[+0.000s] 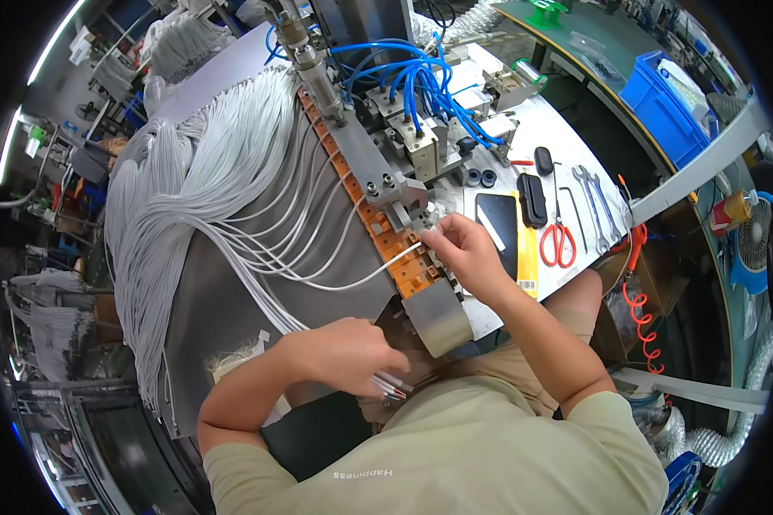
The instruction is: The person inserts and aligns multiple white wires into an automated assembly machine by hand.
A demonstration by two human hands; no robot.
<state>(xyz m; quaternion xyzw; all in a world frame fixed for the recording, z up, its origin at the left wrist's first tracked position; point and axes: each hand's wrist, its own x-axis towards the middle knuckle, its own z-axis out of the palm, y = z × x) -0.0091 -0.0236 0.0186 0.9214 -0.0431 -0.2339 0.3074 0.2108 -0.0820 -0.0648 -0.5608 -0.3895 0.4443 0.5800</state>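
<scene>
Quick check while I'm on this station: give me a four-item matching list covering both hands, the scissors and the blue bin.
1. Left hand
2. Right hand
3. Scissors
4. Blue bin

A. Red-handled, on the white tabletop
B. On the green bench
C. Closed around several white cables
D. At the orange rail

Pairs: 1-C, 2-D, 3-A, 4-B

The left hand [349, 354] looks blurred — its palm is hidden
</scene>
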